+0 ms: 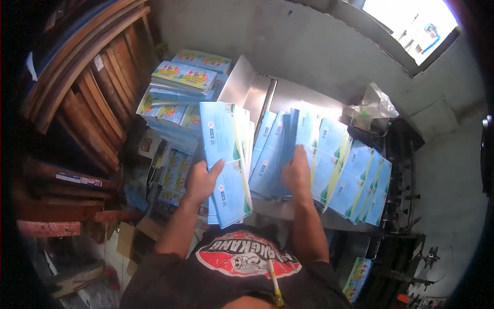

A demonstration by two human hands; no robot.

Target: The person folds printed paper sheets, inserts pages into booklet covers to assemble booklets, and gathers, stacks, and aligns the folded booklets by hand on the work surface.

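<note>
At the centre of the frame, a bundle of blue printed sheets (226, 165) is grasped by the left hand (201, 180). The right hand (297, 172) is laid flat, its grip released, on the fanned sheets (334, 170) on the metal table (288, 98). Edges should be squared before each pickup.

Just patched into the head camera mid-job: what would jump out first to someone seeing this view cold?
First, the fan of light blue printed sheets spread over the grey metal table at centre, the right hand pressing on them. Beside it, the left hand grips a thick bundle of the same blue sheets, tilted up. Behind to the left rises a tall pile of colourful printed booklets.
</note>
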